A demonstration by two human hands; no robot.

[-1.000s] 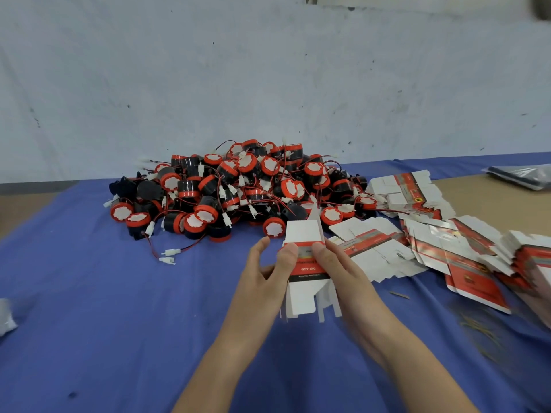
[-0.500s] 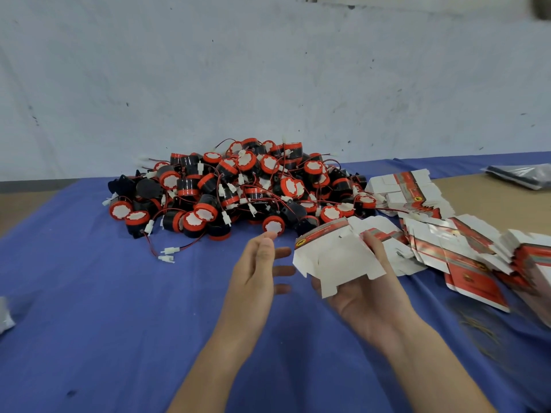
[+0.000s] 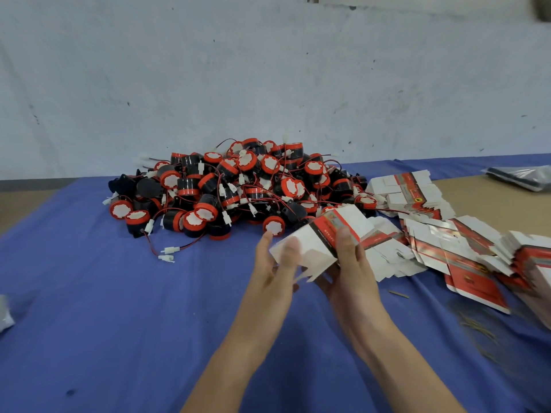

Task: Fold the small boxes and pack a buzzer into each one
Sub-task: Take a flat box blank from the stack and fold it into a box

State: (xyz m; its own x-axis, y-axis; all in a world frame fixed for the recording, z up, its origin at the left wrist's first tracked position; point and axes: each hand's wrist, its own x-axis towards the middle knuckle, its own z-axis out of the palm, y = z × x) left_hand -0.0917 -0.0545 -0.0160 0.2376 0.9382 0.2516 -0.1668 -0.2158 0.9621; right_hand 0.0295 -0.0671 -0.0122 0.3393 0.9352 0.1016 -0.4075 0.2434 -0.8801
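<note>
The right hand [image 3: 349, 274] grasps a small box [image 3: 316, 238] from its 4 o'clock side. The thumb lies on top, across the red printed band, and the fingers curl underneath. The left hand [image 3: 272, 268] pinches the box's white end at 8 o'clock, with the thumb on the near face and fairly straight fingers behind the edge. Motion blur softens this hand.

The box is held off the blue cloth [image 3: 119, 308], between the two hands, tilted with its red end toward 1 o'clock. It is partly opened into a sleeve, and loose white flaps hang from its lower edge.

At 11 to 12 o'clock from the hands is a heap of buzzers [image 3: 238, 186], black cylinders with red rims, white round faces and thin red and black leads. One buzzer at the heap's near edge sits just behind the left fingertips. A pair of white connectors [image 3: 168, 254] lies on the cloth at 9 o'clock from the hands.

Flat box blanks [image 3: 441, 242], white with red print, spread in overlapping stacks from 1 to 3 o'clock. A plastic bag [image 3: 520, 177] lies on the bare tabletop at 2 o'clock, well apart.
</note>
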